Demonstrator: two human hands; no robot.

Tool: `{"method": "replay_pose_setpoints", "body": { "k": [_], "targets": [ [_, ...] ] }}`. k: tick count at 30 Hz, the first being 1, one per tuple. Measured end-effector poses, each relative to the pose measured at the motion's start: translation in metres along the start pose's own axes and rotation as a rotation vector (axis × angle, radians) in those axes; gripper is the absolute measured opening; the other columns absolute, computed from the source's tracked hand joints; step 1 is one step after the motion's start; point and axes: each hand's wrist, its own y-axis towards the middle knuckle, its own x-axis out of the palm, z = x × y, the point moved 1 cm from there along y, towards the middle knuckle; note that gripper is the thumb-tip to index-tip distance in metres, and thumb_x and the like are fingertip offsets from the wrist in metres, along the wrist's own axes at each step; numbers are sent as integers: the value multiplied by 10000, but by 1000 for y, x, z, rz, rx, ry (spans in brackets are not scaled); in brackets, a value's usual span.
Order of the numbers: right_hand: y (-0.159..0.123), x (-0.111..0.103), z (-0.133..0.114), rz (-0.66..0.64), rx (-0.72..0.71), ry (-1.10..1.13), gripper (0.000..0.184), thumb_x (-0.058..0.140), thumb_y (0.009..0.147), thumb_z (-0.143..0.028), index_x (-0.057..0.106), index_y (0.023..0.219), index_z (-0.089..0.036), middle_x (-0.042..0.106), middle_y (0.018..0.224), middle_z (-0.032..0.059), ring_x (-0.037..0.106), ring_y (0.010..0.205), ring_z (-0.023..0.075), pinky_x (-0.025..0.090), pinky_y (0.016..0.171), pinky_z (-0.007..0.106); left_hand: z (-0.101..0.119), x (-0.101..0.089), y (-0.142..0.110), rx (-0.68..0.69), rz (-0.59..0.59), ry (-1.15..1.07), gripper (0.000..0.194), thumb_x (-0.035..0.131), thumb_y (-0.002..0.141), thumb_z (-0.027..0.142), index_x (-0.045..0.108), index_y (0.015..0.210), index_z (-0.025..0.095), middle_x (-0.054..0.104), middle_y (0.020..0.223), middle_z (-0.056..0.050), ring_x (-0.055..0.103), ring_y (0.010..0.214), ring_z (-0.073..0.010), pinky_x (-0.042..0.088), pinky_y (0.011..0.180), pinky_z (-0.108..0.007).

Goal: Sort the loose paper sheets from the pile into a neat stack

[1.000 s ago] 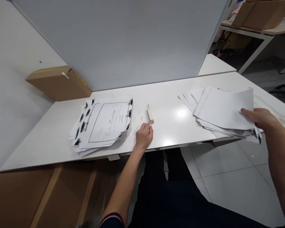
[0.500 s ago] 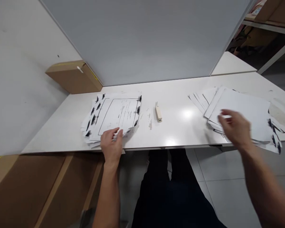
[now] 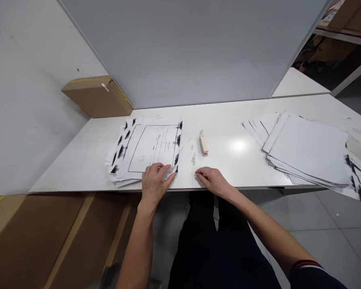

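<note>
My left hand point(image 3: 155, 182) rests over the near right corner of a stack of printed sheets point(image 3: 147, 140) with black smudged edges. Its thumb and forefinger are apart at that slightly curled corner. Just right of the stack, near the desk's front edge, is my right hand point(image 3: 212, 180). The fingers are curled together, with nothing visible in them. Beyond it on the desk lies a small cream stapler point(image 3: 203, 145), which neither hand touches. A second, fanned-out pile of paper point(image 3: 311, 148) sits at the right, its top sheet blank.
The white desk point(image 3: 228, 164) meets a grey panel point(image 3: 192, 52) at the back. A cardboard box point(image 3: 99, 96) stands at the back left corner. Large cardboard boxes point(image 3: 45, 228) are on the floor at the lower left. The right pile overhangs the front edge.
My left hand has left the stapler and moved to the left stack's corner. My right hand has let go of the right pile's paper and come to the middle.
</note>
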Motion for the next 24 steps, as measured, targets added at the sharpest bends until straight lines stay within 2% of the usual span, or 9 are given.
{"method": "replay_pose_setpoints", "body": {
  "k": [6,8,10,12,14,16,20,22,24],
  "targets": [
    [-3,0,4,33,113,125,212,449,880,-280,642,917,-201,671,828,44,605,730,166,451,653,277,0,0,6,-18,107,-192,156,503,839,241,652,836,195,621,819,-51,532,776,-172,423,745,-301],
    [-3,-2,1,20,194,251,247,448,879,-354,642,880,-201,653,782,34,579,622,143,449,595,269,5,-7,8,-31,209,-252,127,505,839,210,628,838,180,631,802,-54,547,789,-174,435,753,-309],
    [-1,-4,-4,23,323,479,333,437,871,-453,633,864,-184,633,765,37,547,534,118,444,520,253,15,-18,8,-5,343,-275,95,527,823,181,614,862,172,638,814,-65,555,822,-183,444,779,-332],
    [1,-6,-10,24,450,786,423,425,851,-539,615,916,-166,632,820,62,566,539,118,467,504,253,33,-27,4,90,409,-291,122,554,798,146,608,904,169,647,832,-72,560,845,-190,444,801,-357],
    [4,-9,-15,-12,530,1058,481,426,830,-585,594,982,-161,635,883,86,599,600,135,502,545,270,56,-31,-3,247,379,-330,182,571,775,111,605,945,167,657,839,-70,569,844,-189,443,796,-364],
    [4,-13,-17,-46,571,1182,451,481,806,-572,596,971,-168,641,868,78,602,628,140,510,579,274,80,-29,-12,394,318,-367,219,588,758,94,604,965,164,664,844,-65,574,839,-188,440,767,-360],
    [-6,-22,-6,28,631,1073,313,657,708,-440,624,830,-154,635,710,31,575,624,149,478,579,271,108,-20,-25,511,229,-413,184,608,751,114,605,924,174,663,810,-37,570,833,-184,432,722,-345],
    [-17,-31,5,106,624,983,299,668,690,-412,627,813,-142,636,693,27,574,644,159,470,592,278,105,-21,-26,495,192,-452,141,620,757,160,603,894,186,660,807,-29,568,841,-186,438,738,-347],
    [-30,-42,17,190,642,906,297,655,697,-409,619,824,-142,635,697,26,571,648,160,460,585,273,88,-26,-22,406,215,-499,100,610,769,169,596,866,190,652,806,-28,571,832,-175,450,757,-341]
  ]
}}
